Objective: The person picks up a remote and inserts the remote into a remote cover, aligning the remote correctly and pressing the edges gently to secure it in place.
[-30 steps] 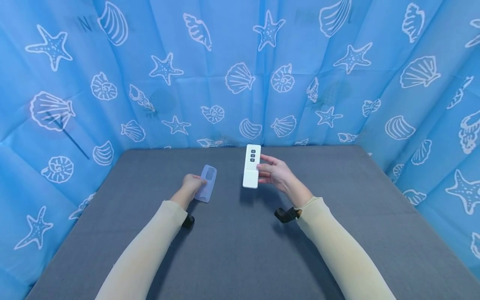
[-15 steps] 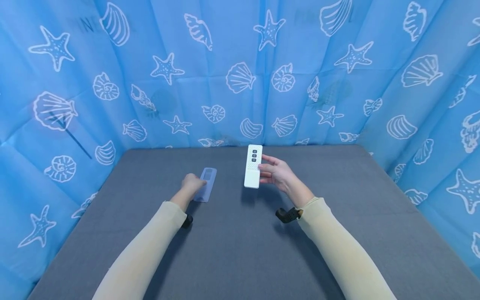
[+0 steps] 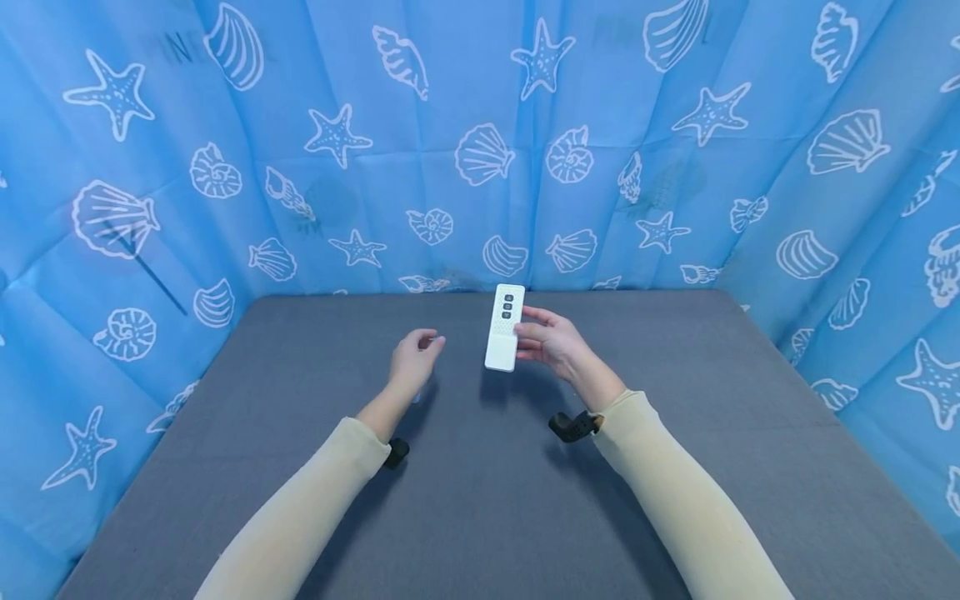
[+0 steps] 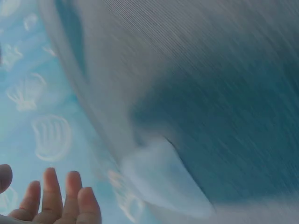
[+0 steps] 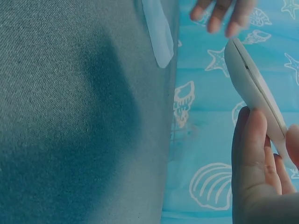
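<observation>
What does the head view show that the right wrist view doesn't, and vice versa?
Only the head view: three dark buttons on the white remote and both beige sleeves. Only the right wrist view: the seam along the remote's edge, and a long stretch of the pale flat piece. Both: the right hand holding the remote, the left hand, grey table and blue curtain.
</observation>
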`<state>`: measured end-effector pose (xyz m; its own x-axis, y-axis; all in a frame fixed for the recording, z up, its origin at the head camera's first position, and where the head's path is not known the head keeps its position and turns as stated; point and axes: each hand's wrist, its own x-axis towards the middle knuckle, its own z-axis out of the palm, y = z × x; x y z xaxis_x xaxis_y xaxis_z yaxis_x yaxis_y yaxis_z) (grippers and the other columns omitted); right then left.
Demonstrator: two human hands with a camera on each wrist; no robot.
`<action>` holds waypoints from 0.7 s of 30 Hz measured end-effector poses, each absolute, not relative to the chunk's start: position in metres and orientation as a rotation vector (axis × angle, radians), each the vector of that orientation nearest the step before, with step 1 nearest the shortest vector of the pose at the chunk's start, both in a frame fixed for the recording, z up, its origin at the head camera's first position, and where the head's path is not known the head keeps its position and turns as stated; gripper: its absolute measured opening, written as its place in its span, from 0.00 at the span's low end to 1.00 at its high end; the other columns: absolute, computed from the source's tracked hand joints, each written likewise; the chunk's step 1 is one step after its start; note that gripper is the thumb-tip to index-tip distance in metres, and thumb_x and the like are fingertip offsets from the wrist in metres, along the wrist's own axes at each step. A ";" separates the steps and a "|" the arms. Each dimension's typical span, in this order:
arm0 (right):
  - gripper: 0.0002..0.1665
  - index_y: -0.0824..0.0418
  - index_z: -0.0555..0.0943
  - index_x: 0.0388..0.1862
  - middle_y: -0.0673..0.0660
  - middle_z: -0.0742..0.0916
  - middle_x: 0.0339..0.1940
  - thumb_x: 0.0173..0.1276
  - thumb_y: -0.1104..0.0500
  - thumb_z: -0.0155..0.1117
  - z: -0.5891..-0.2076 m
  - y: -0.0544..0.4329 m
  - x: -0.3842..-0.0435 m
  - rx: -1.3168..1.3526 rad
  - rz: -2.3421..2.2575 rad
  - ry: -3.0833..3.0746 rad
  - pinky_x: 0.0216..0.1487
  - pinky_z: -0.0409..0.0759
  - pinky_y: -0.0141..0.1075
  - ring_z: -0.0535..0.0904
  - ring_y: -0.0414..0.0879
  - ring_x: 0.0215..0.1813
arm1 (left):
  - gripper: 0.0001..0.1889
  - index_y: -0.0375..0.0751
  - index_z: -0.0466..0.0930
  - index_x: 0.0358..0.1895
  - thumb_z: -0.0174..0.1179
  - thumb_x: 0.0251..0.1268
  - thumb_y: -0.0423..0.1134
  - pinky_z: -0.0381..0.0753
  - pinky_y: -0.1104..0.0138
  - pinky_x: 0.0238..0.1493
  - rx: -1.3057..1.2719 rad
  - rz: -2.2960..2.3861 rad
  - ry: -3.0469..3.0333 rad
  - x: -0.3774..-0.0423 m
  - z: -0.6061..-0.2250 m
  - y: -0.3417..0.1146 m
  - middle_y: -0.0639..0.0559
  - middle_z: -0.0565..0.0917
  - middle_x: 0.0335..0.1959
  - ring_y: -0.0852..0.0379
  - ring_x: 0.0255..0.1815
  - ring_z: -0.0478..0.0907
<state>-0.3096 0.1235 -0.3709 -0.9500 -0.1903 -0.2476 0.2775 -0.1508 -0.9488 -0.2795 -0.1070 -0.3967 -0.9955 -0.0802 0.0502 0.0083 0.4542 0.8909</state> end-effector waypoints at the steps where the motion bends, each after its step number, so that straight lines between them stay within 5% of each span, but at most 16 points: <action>1: 0.33 0.62 0.61 0.75 0.55 0.84 0.42 0.73 0.68 0.55 -0.371 0.122 -0.310 0.108 -2.174 1.817 0.35 0.83 0.36 0.84 0.43 0.33 | 0.21 0.31 0.73 0.62 0.53 0.74 0.41 0.73 0.52 0.56 0.024 -1.607 -2.589 -0.278 -0.396 -0.101 0.36 0.77 0.55 0.42 0.58 0.74; 10: 0.32 0.64 0.62 0.74 0.68 0.77 0.61 0.72 0.68 0.56 -0.375 0.114 -0.311 0.164 -2.197 1.831 0.34 0.83 0.35 0.83 0.43 0.31 | 0.25 0.32 0.71 0.65 0.59 0.71 0.43 0.78 0.55 0.50 -0.172 -1.574 -2.656 -0.269 -0.393 -0.061 0.38 0.78 0.57 0.43 0.53 0.77; 21: 0.31 0.64 0.66 0.71 0.68 0.79 0.59 0.70 0.68 0.59 -0.375 0.107 -0.308 0.171 -2.166 1.882 0.32 0.82 0.33 0.84 0.43 0.31 | 0.22 0.37 0.77 0.58 0.63 0.67 0.46 0.77 0.57 0.41 -0.094 -1.340 -2.729 -0.264 -0.394 -0.044 0.43 0.80 0.47 0.50 0.40 0.77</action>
